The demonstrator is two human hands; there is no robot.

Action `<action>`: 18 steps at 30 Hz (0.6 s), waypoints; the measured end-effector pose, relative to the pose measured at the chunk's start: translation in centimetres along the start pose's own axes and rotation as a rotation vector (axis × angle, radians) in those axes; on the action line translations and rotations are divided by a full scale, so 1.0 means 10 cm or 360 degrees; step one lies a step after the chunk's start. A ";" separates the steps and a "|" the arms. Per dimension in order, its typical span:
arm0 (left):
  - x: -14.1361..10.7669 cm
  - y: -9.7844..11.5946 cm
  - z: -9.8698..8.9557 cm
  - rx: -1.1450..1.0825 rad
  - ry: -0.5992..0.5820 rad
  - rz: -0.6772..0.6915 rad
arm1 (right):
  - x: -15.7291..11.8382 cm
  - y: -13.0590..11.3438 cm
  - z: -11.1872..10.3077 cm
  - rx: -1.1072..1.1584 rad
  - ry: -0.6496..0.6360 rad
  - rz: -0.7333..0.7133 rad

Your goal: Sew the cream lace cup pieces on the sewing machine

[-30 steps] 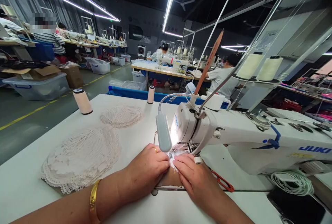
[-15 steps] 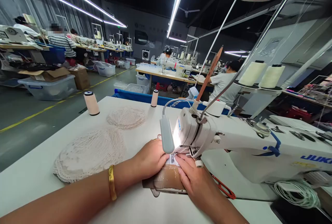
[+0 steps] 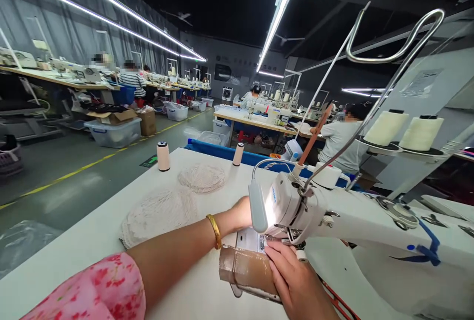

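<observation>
My right hand (image 3: 291, 270) lies beside the presser foot of a white sewing machine (image 3: 318, 206), its fingers stretched out flat near the lit needle plate (image 3: 247, 242). No cloth can be made out under those fingers. My left hand (image 3: 241, 212) reaches past the needle area, behind the grey lamp (image 3: 258, 208); its fingers are hidden. A brown, tape-covered block (image 3: 248, 266) sits at the machine bed's near edge, next to my right hand. Left of my left hand, a pile of pale lace pieces (image 3: 159, 217) lies on the white table, with a smaller lace pile (image 3: 203, 178) behind it.
Two pinkish thread cones, one on the left (image 3: 163, 156) and one on the right (image 3: 238, 154), stand at the table's far edge. A white mug (image 3: 328, 176) is behind the machine. Red-handled tool (image 3: 338, 300) lies right of my hand. Co-workers sit at machines beyond.
My left hand has left the needle area and reached forward behind the lamp. My right hand stays by the presser foot. The view has turned, so the scene sits further right.
</observation>
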State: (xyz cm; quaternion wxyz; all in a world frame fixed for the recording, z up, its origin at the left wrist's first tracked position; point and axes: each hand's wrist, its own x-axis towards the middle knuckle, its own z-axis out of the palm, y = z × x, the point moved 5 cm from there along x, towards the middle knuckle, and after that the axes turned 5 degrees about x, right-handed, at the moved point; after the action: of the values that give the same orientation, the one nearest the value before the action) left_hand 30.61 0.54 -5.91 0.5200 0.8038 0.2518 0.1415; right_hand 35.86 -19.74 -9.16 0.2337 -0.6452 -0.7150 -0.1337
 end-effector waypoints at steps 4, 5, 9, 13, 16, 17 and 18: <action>0.09 -0.01 -0.27 0.0054 0.0079 -0.0189 | -0.01 0.02 0.01 0.0082 0.0040 -0.0115; 0.13 0.00 -0.35 0.0084 0.0101 -0.0210 | -0.01 0.03 0.01 0.0096 0.0038 -0.0128; 0.32 0.18 -0.65 0.0281 0.0215 -0.0189 | -0.02 0.08 0.05 0.0060 0.0002 -0.0183; 0.46 0.44 -1.03 0.0541 0.0336 -0.0043 | -0.04 0.13 0.10 0.0010 -0.0025 -0.0236; 0.45 0.48 -1.51 0.0712 0.0514 -0.0035 | -0.04 0.16 0.11 0.0033 -0.0045 -0.0222; 0.41 0.43 -1.69 0.0768 0.0591 -0.0070 | -0.05 0.16 0.11 0.0040 -0.0051 -0.0221; 0.36 0.37 -1.87 0.0824 0.0672 -0.0115 | -0.05 0.17 0.12 0.0043 -0.0054 -0.0226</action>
State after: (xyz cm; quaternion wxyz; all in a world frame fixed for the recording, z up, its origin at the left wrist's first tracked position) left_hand 25.40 15.59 5.13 0.2396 0.8527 0.4099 0.2176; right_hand 37.34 -19.35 -10.60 0.2201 -0.5919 -0.7645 -0.1295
